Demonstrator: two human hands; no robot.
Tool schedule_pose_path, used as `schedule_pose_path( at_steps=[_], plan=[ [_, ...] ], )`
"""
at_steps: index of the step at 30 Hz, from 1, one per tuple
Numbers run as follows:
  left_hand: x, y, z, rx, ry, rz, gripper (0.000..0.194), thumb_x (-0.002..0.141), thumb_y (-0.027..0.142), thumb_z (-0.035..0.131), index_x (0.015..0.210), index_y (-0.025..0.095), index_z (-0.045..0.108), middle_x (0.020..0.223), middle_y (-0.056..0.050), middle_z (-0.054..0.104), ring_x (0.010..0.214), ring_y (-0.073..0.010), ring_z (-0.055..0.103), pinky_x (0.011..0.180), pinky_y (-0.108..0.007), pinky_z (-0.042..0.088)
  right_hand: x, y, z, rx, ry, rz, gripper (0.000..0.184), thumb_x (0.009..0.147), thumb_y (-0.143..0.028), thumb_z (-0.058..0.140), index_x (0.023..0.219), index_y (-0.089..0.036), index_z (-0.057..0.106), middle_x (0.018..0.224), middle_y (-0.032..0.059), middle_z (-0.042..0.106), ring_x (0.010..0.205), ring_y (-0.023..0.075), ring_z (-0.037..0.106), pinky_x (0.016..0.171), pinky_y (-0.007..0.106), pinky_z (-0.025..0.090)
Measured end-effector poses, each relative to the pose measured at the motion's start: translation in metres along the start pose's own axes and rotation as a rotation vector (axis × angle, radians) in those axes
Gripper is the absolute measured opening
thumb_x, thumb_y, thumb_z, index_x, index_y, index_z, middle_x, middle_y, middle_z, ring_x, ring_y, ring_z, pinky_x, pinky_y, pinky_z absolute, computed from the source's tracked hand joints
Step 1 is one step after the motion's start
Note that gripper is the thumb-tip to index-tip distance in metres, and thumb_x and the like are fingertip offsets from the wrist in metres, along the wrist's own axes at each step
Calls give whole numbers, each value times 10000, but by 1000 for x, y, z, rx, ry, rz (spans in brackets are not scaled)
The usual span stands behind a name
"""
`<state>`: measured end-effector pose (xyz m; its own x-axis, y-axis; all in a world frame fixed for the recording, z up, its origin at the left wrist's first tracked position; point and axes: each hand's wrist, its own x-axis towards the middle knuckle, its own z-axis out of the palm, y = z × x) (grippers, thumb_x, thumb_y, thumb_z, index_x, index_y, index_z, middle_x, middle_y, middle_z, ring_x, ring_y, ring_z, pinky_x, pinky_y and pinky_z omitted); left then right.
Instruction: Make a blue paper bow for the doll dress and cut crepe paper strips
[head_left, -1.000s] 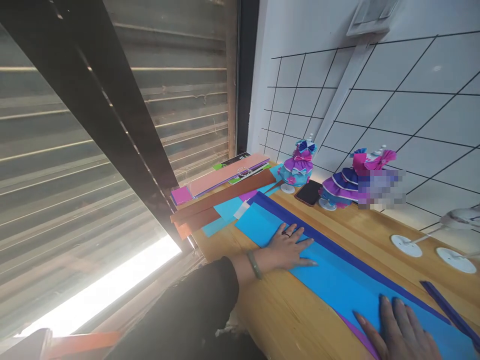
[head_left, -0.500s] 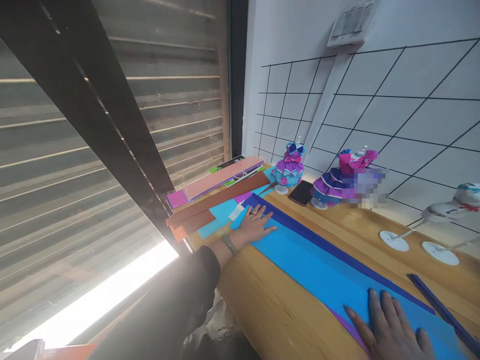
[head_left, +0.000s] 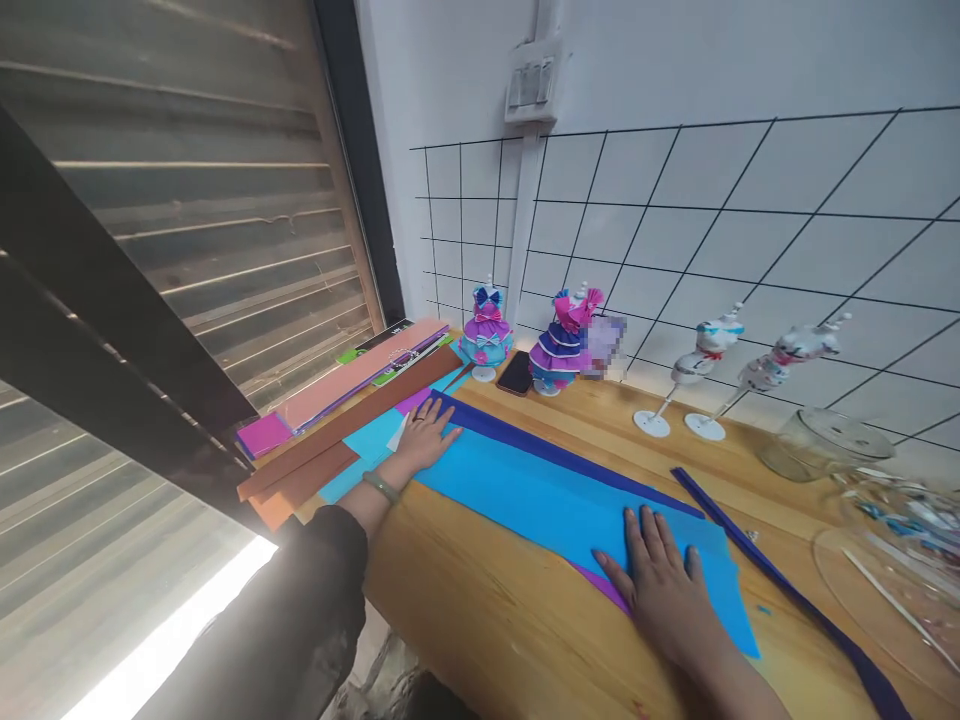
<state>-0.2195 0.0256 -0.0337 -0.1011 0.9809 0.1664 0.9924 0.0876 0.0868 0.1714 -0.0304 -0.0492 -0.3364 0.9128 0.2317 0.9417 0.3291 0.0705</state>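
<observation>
A long light-blue sheet (head_left: 525,490), paper or thin fabric, lies flat across the wooden table (head_left: 480,590). Along its far side runs a dark-blue strip (head_left: 547,445), and a bit of purple sheet (head_left: 600,585) sticks out under its near edge. My left hand (head_left: 426,438) rests flat with fingers spread on the sheet's far-left end. Palm down, my right hand (head_left: 664,575) presses on the sheet toward its right end, fingers stretched out. Neither hand grips anything. A separate dark-blue strip (head_left: 780,575) lies to the right of the sheet.
Brown sheets (head_left: 315,460) and a pink stack (head_left: 367,370) lie at the left. Along the wall stand two small dressed mannequins (head_left: 486,335), a phone (head_left: 516,372) and two bare mannequin forms (head_left: 709,350). A glass bowl (head_left: 821,445) and clear trays sit at the right.
My left hand has slid along the sheet to its far-left end. My right hand stays pressed on the sheet. The view has turned right, bringing the bowl and trays into sight.
</observation>
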Motion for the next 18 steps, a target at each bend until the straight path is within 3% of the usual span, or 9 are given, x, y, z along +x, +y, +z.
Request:
schedule_pose_path(
  at_steps=[10, 18],
  plan=[
    [-2, 2, -3, 10, -9, -6, 683, 843, 649, 131, 1402, 268, 220, 1470, -37, 208, 1362, -238, 120, 1091, -438, 94, -1, 1, 2, 18, 36, 1, 986, 763, -703, -50, 1327, -27, 393, 1414, 195, 313, 1329, 320, 206, 1006, 560, 200],
    [-2, 2, -4, 21, -6, 2, 666, 845, 647, 126, 1384, 283, 271, 1466, -60, 214, 1363, -231, 119, 1090, -437, 94, -3, 2, 5, 56, 59, -28, 804, 820, -639, 87, 1328, -112, 419, 1396, 169, 361, 1327, 311, 217, 996, 584, 195]
  ],
)
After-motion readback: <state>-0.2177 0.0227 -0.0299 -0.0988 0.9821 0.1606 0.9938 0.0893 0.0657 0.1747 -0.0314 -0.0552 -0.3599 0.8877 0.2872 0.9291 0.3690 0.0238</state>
